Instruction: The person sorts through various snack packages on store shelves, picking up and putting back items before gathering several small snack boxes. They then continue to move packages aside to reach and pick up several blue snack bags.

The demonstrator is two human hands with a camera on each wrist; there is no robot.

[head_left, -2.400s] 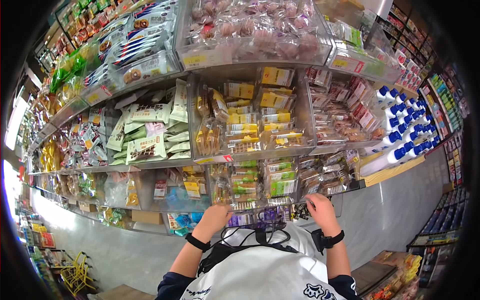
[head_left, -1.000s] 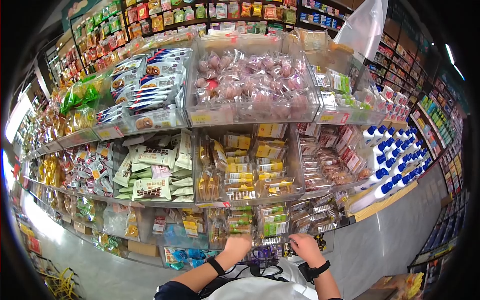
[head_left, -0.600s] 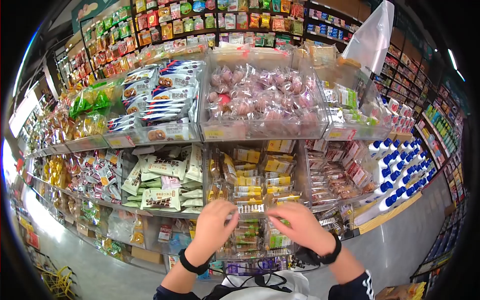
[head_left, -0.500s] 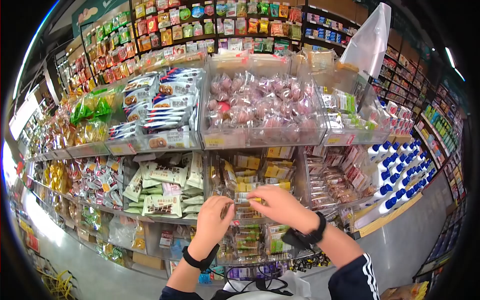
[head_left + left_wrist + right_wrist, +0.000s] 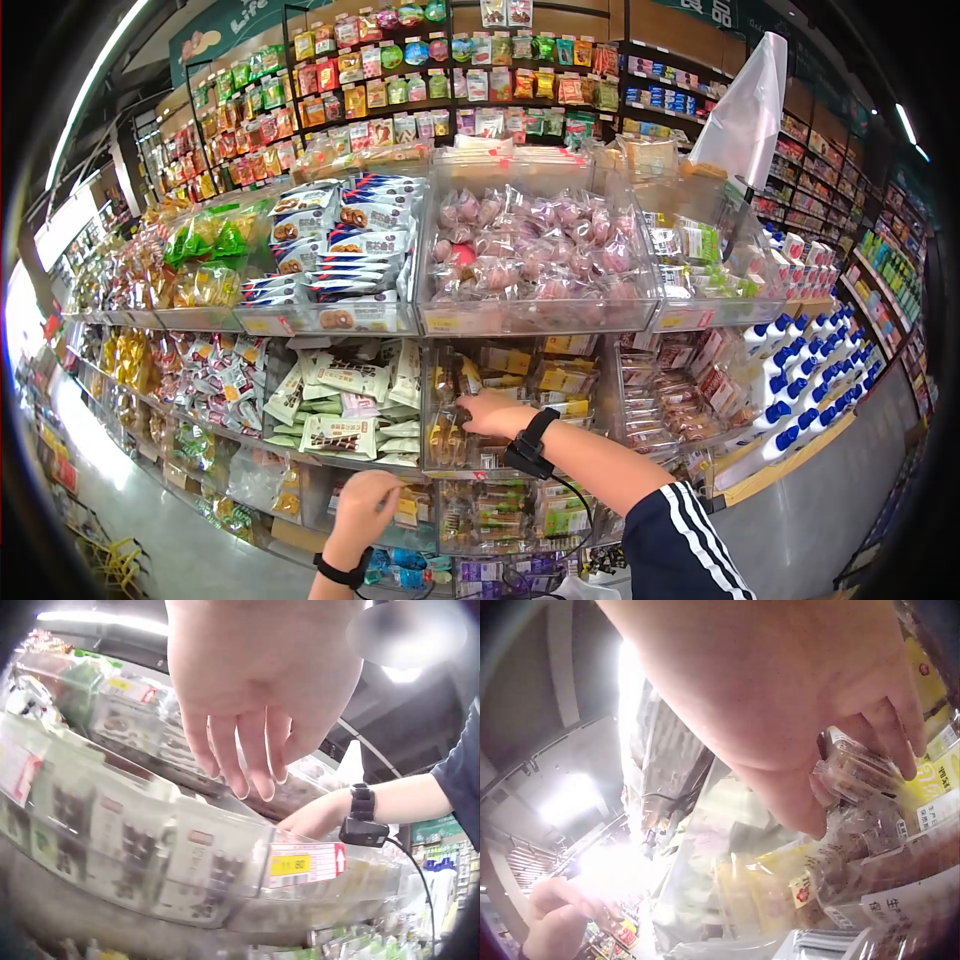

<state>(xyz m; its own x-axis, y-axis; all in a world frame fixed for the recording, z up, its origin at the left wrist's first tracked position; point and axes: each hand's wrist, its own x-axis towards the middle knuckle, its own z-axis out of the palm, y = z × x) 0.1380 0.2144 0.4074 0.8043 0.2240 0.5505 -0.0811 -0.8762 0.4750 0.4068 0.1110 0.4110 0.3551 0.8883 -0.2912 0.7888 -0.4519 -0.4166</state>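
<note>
My right hand (image 5: 497, 415) reaches into the middle-row bin of clear-wrapped snack packets with yellow labels. In the right wrist view the thumb and fingers of that hand (image 5: 780, 705) spread over a small clear-wrapped packet (image 5: 859, 769), fingertips right at its wrapper. Further yellow-labelled packets (image 5: 772, 889) lie below the thumb. My left hand (image 5: 364, 512) hangs in front of the lower shelf, its fingers loosely bent and holding nothing. The left wrist view has this hand (image 5: 262, 667) in front of the bin of pale green chocolate-bar packets (image 5: 202, 855).
Clear plastic bin walls divide the shelf rows. Purple-pink wrapped balls (image 5: 540, 240) fill the bin above, and blue-and-white cookie packs (image 5: 350, 240) sit to its left. Brown packets (image 5: 690, 390) are on the right, beside white bottles with blue caps (image 5: 800, 375). A cable (image 5: 585, 495) trails from the right wrist.
Both hands came up from the lower shelf edge and then separated. The right moved left into the yellow-labelled bin; the left dropped down and left. The head view tilted up.
</note>
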